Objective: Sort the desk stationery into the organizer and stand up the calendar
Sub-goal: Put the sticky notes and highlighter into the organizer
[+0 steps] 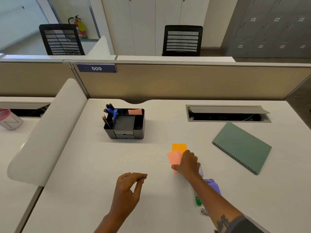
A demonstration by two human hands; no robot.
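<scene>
A black desk organizer (139,130) stands at the middle of the desk, with pens and pencils (109,113) in its left slots and a pink sticky pad (134,111) at its back. My right hand (189,163) grips a pink sticky pad (174,158), thumb under its near edge, lifting it off an orange sticky pad (179,146). My left hand (129,187) hovers over the bare desk with fingers loosely curled and nothing in it. The green spiral-bound calendar (242,147) lies flat at the right.
Under my right forearm lie a purple hole punch (212,184), a green-tipped marker (198,200) and a metal clip (204,211). An open cable tray (227,115) sits at the back right. A white divider (47,132) borders the desk's left, and a pink-lidded jar (9,120) stands beyond it.
</scene>
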